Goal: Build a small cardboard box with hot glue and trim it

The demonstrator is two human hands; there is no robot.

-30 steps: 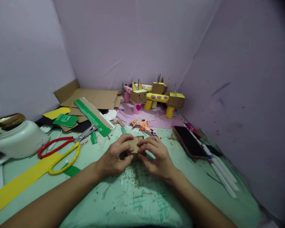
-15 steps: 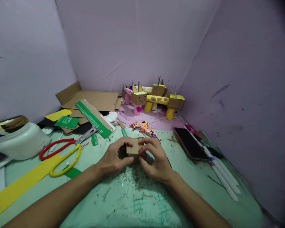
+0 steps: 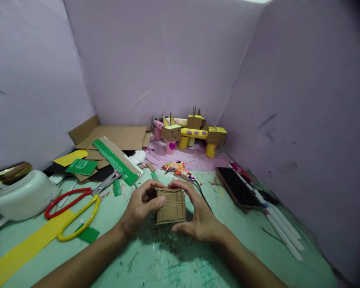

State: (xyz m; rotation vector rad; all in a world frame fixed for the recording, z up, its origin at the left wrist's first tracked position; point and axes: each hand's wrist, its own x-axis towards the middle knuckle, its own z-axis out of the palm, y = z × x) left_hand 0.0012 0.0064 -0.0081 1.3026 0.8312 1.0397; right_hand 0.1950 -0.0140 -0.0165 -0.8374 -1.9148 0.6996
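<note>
A small brown cardboard box (image 3: 171, 206) is tilted up off the green table, its ribbed face turned toward me. My left hand (image 3: 144, 204) grips its left side, thumb pressed on the face and fingers behind. Around the right side curves my right hand (image 3: 199, 212), fingertips at the top edge and thumb by the lower right corner. Whether that thumb touches the box is hard to tell. The far side of the box is hidden, as are several fingertips.
Scissors (image 3: 91, 196) with red and yellow handles lie left, by a yellow paper strip (image 3: 27, 244) and a pale green pot-like vessel (image 3: 27, 196). Behind are cardboard sheets (image 3: 117, 137), a glue gun (image 3: 178, 168) and cardboard animal figures (image 3: 195, 134). A phone (image 3: 238, 188) and white sticks (image 3: 283, 228) lie right.
The box has been tipped so its ribbed face now shows instead of the smooth top. My right thumb has moved down and away from its front. The view has shifted slightly.
</note>
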